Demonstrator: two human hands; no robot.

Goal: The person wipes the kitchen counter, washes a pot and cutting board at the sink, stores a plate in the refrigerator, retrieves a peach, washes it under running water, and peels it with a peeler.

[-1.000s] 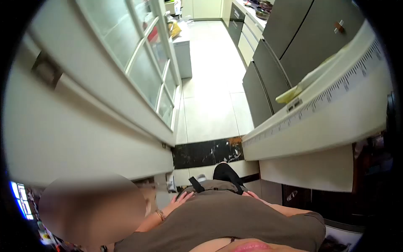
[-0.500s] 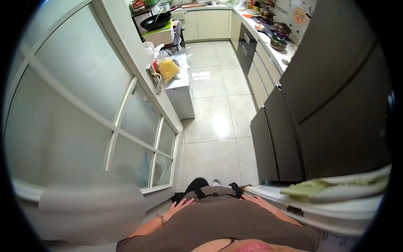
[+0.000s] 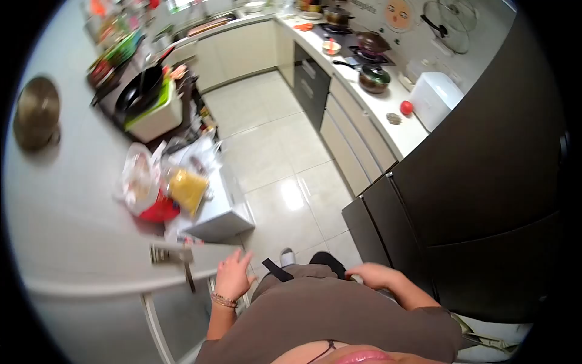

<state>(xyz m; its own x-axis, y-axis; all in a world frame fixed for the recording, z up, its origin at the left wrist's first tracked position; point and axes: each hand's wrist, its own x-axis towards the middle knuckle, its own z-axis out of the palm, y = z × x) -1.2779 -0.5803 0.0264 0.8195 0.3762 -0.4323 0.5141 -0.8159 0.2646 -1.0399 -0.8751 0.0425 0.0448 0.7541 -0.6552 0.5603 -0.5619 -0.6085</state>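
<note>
Two hands: left hand [image 3: 233, 276] and right hand [image 3: 379, 276] stand well apart at the sides of the brown shirt [image 3: 339, 321].
Left fingers: loosely spread, nothing seen in them.
Right fingers: curled inward; I cannot tell whether they hold anything.
Door handle [image 3: 171, 255]: nearest the left hand, with a gap between; on the glass-paned door [image 3: 154, 327], probably set there for easy reach.
Dark fridge [image 3: 485, 242]: beside the right hand, contact not clear.
White chest [image 3: 227, 221]: bears a yellow bag [image 3: 188, 191], likely because its flat top makes a handy shelf.
Frying pan [image 3: 142, 91]: rests over a white box [image 3: 159, 124], presumably stacked to save room.
Pot lids [image 3: 451, 21]: on the wall, probably to spare the worktop [image 3: 412, 136].
</note>
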